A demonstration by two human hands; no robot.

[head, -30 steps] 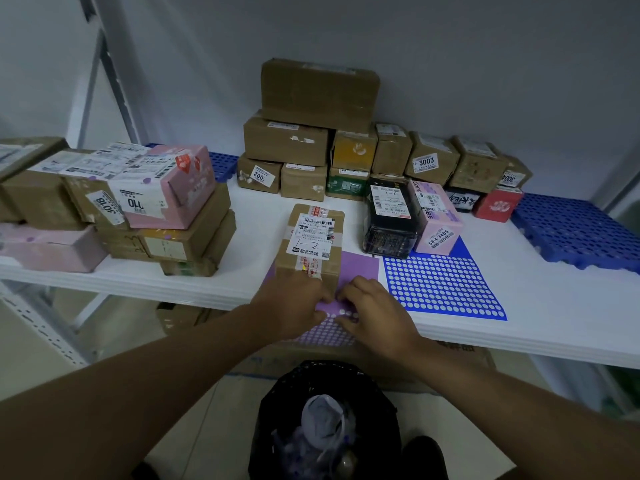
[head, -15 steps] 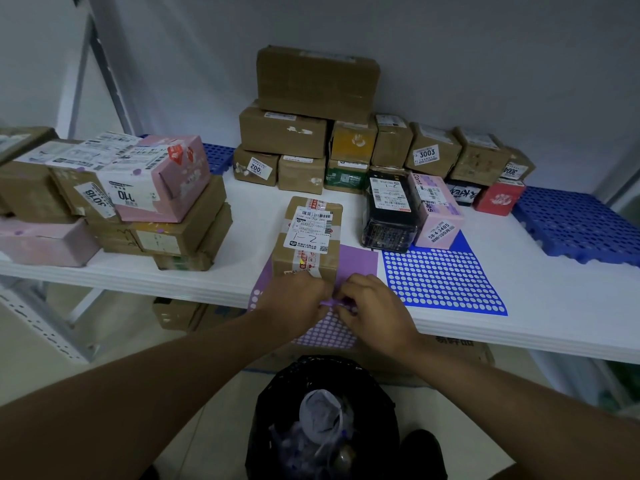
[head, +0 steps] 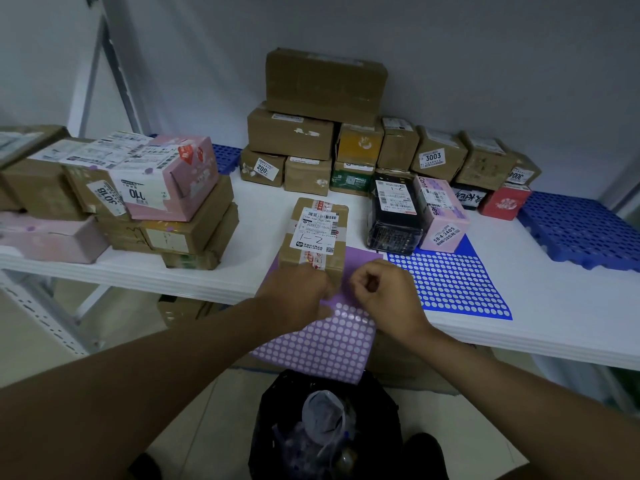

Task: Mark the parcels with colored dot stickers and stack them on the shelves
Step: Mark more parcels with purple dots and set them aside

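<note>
**Peeling a purple dot beside the "2-1" parcel**

Step in hand, as I judge it: lifting a dot off the purple dot-sticker sheet (head: 325, 341), which lies at 6 o'clock on the white shelf board (head: 554, 306) and overhangs its front edge. The small brown cardboard parcel with red-printed tape (head: 317, 237) sits on the far end of that sheet, centre of view.

Left hand (head: 298, 299): fingers curled down at the sheet's upper edge, touching the parcel's near face; whether it pins the sheet or grips the box, I cannot tell. Right hand (head: 384, 299): loosely fisted, thumb and forefinger pinched together just above the sheet. Any dot between them is too small to confirm.

Next move, my estimate: carry the pinch to a bare patch of the parcel, press the dot flat clear of the barcode, then lift the box to a stack.

Readable writing:
- parcel label: handwritten "2-1"
- black wrapped box (head: 394, 216) at 1 o'clock: "2-1"
- pink carton (head: 443, 216) beside it: "58-4-3405", partial "Cont…"
- brown boxes at 12–2 o'clock: "002" (inverted), "3003" (head: 433, 157)
- pink box atop the 10 o'clock stack (head: 166, 178): "110" inverted; below it "3018" sideways

A blue dot-sticker sheet (head: 450, 285) lies at 3 o'clock, touching the purple one's corner.
</note>
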